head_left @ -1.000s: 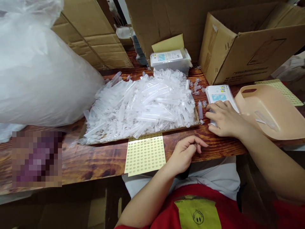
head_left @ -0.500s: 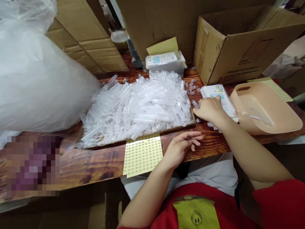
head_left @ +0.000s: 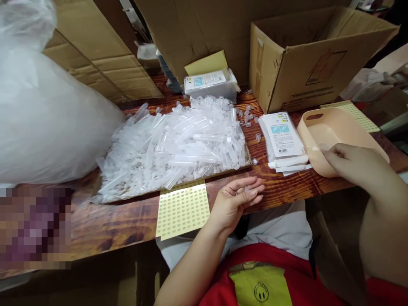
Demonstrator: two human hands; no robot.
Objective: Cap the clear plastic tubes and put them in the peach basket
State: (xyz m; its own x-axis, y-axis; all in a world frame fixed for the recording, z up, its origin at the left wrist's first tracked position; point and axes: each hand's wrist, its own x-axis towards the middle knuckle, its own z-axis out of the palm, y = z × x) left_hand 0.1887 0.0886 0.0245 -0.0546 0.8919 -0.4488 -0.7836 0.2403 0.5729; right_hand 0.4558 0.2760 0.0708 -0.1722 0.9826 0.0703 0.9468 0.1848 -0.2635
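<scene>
My right hand (head_left: 350, 163) hangs over the near rim of a peach plastic basin (head_left: 321, 127), fingers curled on a clear tube (head_left: 323, 147) at their tips. My left hand (head_left: 236, 199) rests palm up at the table's front edge, fingers loosely apart. Whether something small and clear lies on them is too faint to tell. A yellow sticker sheet (head_left: 183, 210) lies just left of that hand. Behind it, a flat cardboard tray (head_left: 247, 158) is heaped with several clear plastic tubes (head_left: 178, 144). A stack of bagged labels (head_left: 282, 138) sits between tray and basin.
A big filled clear plastic bag (head_left: 41, 114) takes up the left. An open cardboard box (head_left: 306, 59) stands behind the basin, more cartons (head_left: 105, 63) at the back. A label pack (head_left: 210, 83), loose caps (head_left: 247, 117) and a second sticker sheet (head_left: 357, 112) lie around.
My right hand left the label stack, reached the loose tubes beside the tray, then swung right to the basin. A tube by the tray is gone. My left hand turned palm up and uncurled.
</scene>
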